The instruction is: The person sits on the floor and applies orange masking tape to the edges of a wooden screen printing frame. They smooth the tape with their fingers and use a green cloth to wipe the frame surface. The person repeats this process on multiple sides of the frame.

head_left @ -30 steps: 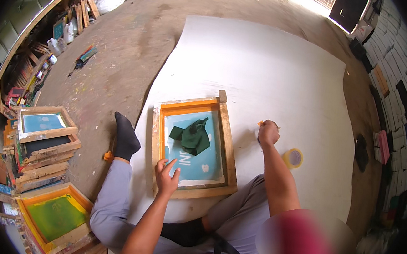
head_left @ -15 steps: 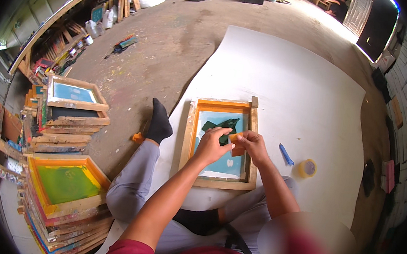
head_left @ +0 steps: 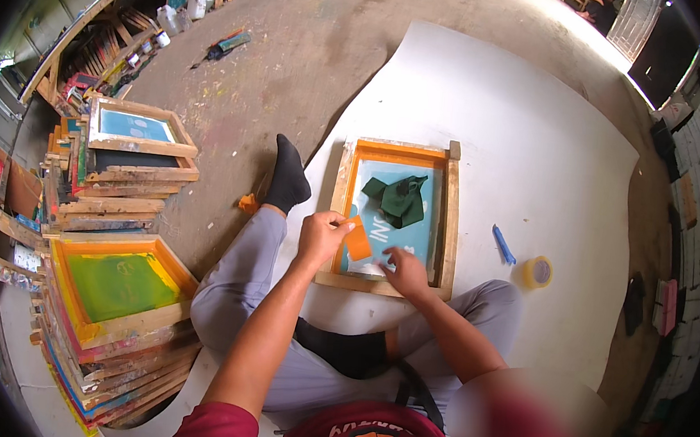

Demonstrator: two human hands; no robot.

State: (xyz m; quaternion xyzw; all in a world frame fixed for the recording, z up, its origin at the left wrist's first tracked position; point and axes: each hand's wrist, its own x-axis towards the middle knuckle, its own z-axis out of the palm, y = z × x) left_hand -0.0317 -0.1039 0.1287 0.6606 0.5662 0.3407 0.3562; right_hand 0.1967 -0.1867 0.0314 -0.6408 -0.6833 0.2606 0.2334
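My left hand [head_left: 321,237] is closed in a pinch on the upper corner of a short piece of orange tape [head_left: 358,242], which hangs over the near left part of a screen-printing frame [head_left: 450,218]. Beside the tape, my right hand [head_left: 406,274] hovers over the frame's near part, fingers loosely bent and apart, with nothing visible in them. The wooden frame lies on white sheeting between my legs. Its mesh is teal with pale lettering, and orange tape lines its inner edges. A crumpled dark green cloth [head_left: 401,201] rests on the mesh's far half.
To the right on the white sheet [head_left: 552,152] are a blue cutter-like tool [head_left: 503,244] and a yellowish tape roll [head_left: 536,271]. Stacked wooden screens [head_left: 123,332] stand at my left. A crumpled orange scrap [head_left: 247,203] lies by my left foot.
My hands have parted and come nearer to me. The orange tape, formerly between both hands, hangs from my left hand alone. The green cloth is now uncovered; the view has shifted slightly.
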